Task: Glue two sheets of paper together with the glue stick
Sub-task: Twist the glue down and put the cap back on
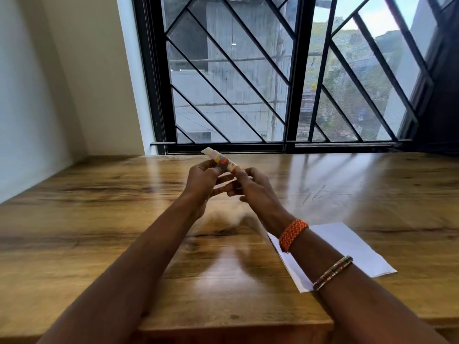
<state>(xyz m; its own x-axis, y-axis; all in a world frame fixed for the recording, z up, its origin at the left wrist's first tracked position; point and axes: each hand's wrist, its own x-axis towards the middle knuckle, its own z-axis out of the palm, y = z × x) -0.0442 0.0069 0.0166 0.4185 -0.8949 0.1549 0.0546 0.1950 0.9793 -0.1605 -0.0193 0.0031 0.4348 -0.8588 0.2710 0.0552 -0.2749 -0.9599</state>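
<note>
Glue stick (221,160) held in both hands above the desk (99,219).

The left hand (201,180) pinches the middle of the tube with curled fingers, and the right hand (250,187) grips its near end the same way. The tube is tilted, its far end pointing up and left. White paper (347,247) lies flat on the desk at the right, partly under the right forearm.

Both hands (198,181) (253,188) raised, fingers (218,170) pinched.
</note>
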